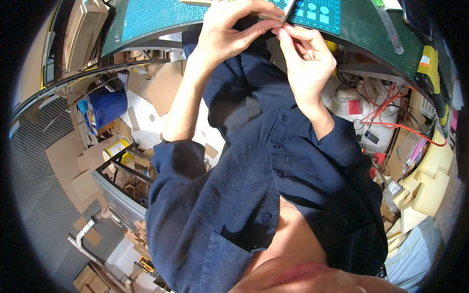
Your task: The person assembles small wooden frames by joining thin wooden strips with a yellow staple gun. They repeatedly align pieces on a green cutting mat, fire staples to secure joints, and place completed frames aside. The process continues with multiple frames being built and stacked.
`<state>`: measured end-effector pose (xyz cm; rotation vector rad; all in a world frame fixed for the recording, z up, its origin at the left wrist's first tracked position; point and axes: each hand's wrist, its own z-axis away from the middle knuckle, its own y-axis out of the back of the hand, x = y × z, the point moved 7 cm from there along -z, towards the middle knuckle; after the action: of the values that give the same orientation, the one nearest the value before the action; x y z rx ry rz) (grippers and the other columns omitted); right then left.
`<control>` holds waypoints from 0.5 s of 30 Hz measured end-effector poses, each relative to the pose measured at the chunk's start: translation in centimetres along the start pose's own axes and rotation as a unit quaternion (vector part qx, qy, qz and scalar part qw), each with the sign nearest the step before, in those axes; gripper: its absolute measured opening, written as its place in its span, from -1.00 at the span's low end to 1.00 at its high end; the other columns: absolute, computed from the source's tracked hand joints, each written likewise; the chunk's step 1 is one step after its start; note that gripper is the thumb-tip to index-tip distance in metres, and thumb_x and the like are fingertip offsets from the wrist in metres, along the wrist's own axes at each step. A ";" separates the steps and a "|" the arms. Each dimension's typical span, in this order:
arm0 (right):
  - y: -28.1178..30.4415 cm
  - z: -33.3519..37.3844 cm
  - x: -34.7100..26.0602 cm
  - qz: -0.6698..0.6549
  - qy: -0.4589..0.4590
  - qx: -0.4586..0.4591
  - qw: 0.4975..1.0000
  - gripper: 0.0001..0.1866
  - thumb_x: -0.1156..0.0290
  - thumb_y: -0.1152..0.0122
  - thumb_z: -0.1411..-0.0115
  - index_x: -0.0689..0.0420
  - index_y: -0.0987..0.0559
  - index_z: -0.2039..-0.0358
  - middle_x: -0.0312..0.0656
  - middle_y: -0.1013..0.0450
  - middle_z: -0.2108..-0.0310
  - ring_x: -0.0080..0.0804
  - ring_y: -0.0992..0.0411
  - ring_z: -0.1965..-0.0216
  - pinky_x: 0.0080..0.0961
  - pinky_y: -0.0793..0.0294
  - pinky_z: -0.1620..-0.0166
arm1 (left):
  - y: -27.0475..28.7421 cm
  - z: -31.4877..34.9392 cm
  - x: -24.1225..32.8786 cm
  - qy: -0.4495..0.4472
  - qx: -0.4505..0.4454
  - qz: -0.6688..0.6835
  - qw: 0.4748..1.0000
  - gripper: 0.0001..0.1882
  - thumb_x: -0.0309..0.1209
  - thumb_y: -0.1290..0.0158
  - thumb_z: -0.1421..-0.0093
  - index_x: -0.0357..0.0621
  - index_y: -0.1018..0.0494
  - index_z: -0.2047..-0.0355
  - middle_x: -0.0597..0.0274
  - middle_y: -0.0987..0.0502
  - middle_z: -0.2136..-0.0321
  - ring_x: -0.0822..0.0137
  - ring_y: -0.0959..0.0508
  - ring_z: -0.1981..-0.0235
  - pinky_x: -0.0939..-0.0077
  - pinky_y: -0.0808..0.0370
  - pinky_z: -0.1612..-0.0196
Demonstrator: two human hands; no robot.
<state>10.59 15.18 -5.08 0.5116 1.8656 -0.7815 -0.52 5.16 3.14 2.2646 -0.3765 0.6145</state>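
My left hand [229,31] is closed in a pinch on a small tan flat piece [267,17], which looks like card or thin wood. Opposite it, the thumb and fingertips of my right hand [310,51] press together at the near end of the same piece, the other fingers curled. A thin pale strip [289,9] stands up from where the fingertips meet; how it joins the tan piece is hidden. Both hands are held at the near edge of the table, over a teal cutting mat [151,17] with a printed grid and white shapes.
A metal ruler [391,31] lies on the dark green table [359,41] to the right, near a yellow tool [429,68]. Below are a blue bin [110,105], cardboard sheets [163,90] and red cables [386,110]. Pale yellow foam blocks [427,195] are piled at the right.
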 end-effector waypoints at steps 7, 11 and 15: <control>-0.2 -0.1 -0.1 -0.009 -0.007 -0.008 1.000 -0.85 0.70 -0.34 -0.21 0.33 -0.66 0.19 -0.09 -0.67 0.21 -0.46 -0.64 0.16 -0.58 -0.65 0.06 | 0.0 0.1 0.3 -0.055 -0.019 -0.012 0.998 -0.81 -0.59 -0.33 -0.04 -0.13 -0.66 0.30 0.22 -0.70 0.37 0.23 -0.67 0.38 0.42 -0.49 0.28; -0.2 0.0 0.0 -0.008 -0.007 -0.012 1.000 -0.84 0.71 -0.32 -0.21 0.33 -0.65 0.18 -0.08 -0.67 0.20 -0.45 -0.65 0.15 -0.57 -0.65 0.04 | 0.1 0.4 0.2 -0.051 -0.052 -0.047 0.996 -0.84 -0.58 -0.28 -0.09 -0.13 -0.67 0.30 0.19 -0.70 0.32 0.22 -0.66 0.33 0.42 -0.47 0.22; -0.1 0.0 0.0 -0.018 -0.018 -0.011 1.000 -0.84 0.71 -0.33 -0.21 0.32 -0.66 0.18 -0.09 -0.67 0.20 -0.46 -0.65 0.15 -0.58 -0.65 0.05 | 0.4 0.6 0.0 -0.047 -0.059 -0.029 0.997 -0.83 -0.56 -0.19 -0.13 -0.13 -0.68 0.25 0.16 -0.69 0.27 0.20 -0.64 0.30 0.37 -0.45 0.16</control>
<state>10.47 15.10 -5.06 0.4486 1.8535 -0.7879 -0.52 4.45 3.04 2.1884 -0.3814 0.4445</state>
